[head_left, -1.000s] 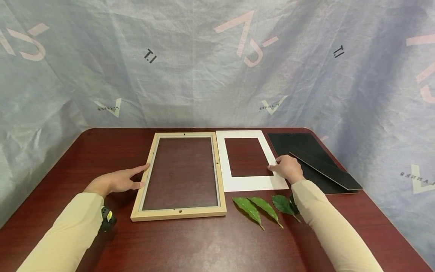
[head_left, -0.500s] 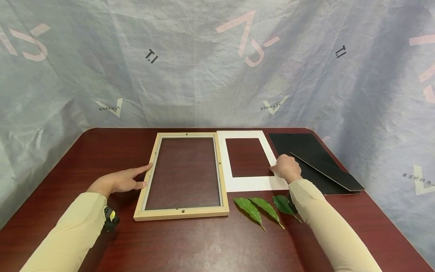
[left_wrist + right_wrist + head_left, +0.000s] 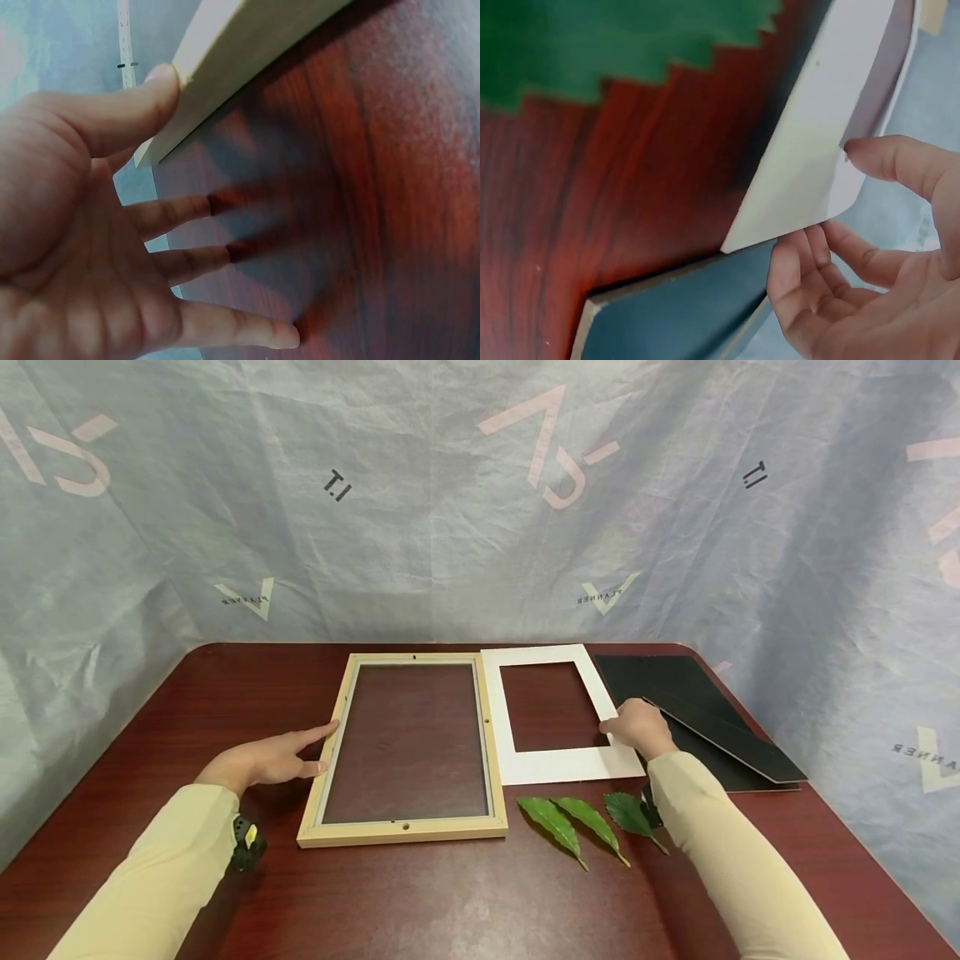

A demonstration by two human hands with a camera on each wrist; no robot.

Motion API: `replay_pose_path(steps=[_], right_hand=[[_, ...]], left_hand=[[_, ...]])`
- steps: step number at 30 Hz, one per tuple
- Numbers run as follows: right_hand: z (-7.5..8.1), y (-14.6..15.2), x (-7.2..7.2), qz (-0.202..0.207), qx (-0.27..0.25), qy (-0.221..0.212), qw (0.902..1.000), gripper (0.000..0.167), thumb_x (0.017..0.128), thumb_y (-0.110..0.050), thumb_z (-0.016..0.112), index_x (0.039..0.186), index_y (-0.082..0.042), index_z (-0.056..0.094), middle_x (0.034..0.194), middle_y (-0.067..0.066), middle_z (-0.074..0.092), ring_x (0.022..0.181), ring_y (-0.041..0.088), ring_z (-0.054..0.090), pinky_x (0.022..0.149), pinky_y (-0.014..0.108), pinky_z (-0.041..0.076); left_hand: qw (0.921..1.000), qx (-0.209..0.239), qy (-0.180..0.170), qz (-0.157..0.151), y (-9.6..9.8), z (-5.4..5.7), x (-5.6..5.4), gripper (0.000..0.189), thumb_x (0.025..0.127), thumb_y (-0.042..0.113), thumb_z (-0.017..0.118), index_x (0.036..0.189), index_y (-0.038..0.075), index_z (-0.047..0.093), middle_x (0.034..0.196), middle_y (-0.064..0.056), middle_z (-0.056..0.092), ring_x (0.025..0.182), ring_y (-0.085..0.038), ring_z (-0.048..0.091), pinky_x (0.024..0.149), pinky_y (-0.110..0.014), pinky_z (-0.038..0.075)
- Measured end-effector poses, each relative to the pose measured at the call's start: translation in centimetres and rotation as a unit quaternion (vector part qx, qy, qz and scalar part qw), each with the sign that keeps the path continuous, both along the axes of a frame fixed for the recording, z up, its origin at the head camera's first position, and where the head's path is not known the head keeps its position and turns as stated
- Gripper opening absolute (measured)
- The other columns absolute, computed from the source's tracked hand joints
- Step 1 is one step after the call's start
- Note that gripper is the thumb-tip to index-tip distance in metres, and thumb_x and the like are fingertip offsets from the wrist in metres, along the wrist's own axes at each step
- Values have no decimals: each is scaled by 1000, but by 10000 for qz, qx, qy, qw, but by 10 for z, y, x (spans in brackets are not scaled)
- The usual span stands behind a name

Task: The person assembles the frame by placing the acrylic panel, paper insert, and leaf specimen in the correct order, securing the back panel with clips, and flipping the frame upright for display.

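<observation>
A light wooden picture frame (image 3: 405,832) lies on the dark red table with its inner side up and a clear pane in it. My left hand (image 3: 262,762) touches its left side with forefinger and thumb; in the left wrist view the other fingers are stretched out at the tabletop. To the right of the frame is a white picture mat (image 3: 558,765) with a rectangular window. My right hand (image 3: 643,728) pinches the mat's right border, thumb at the window edge and fingers curled at the outer edge. The right wrist view shows that mat (image 3: 799,169) slightly raised.
In front of the mat lie three green leaves, including a broad toothed leaf (image 3: 628,814) by the right sleeve. A black backing board (image 3: 648,672) lies at the right, its hinged-looking strut (image 3: 738,746) slanting up. A grey printed cloth (image 3: 420,527) hangs behind the table.
The right hand has shifted its fingers on the mat's border, and the mat's right side has risen a little. The left hand stays against the picture frame; the view has shifted slightly.
</observation>
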State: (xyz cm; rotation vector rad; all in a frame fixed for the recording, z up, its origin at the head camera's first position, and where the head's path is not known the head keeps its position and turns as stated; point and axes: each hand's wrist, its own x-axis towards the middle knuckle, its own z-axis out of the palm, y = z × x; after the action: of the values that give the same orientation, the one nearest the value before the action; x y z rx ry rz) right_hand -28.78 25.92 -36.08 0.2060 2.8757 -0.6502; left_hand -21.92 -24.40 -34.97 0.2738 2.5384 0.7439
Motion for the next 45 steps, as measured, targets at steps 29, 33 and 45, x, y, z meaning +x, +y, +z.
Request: replay_pose_path(steps=[29, 33, 45], right_hand=[[55, 57, 6, 75, -4655, -58, 8850, 55, 104, -18, 60, 149, 3, 35, 96, -10, 69, 87, 6, 69, 75, 27, 57], [62, 54, 10, 46, -5113, -47, 8594, 51, 103, -14, 61, 145, 1, 36, 97, -8, 70, 89, 7, 70, 75, 27, 57], [57, 23, 19, 461, -4888, -104, 8711, 61, 106, -15, 56, 153, 10, 27, 98, -7, 69, 87, 6, 69, 74, 26, 57]], left_hand=[[9997, -254, -42, -29, 7, 3, 1, 79, 103, 27, 62, 162, 5, 14, 157, -45, 5, 145, -60, 8, 112, -72, 16], [9997, -211, -99, -26, 8, 3, 1, 79, 103, 27, 61, 162, 5, 13, 158, -44, 2, 145, -60, 7, 112, -73, 16], [9997, -155, -200, -71, 12, 3, -2, 80, 104, 26, 60, 162, 4, 10, 159, -41, 3, 147, -58, 7, 114, -69, 16]])
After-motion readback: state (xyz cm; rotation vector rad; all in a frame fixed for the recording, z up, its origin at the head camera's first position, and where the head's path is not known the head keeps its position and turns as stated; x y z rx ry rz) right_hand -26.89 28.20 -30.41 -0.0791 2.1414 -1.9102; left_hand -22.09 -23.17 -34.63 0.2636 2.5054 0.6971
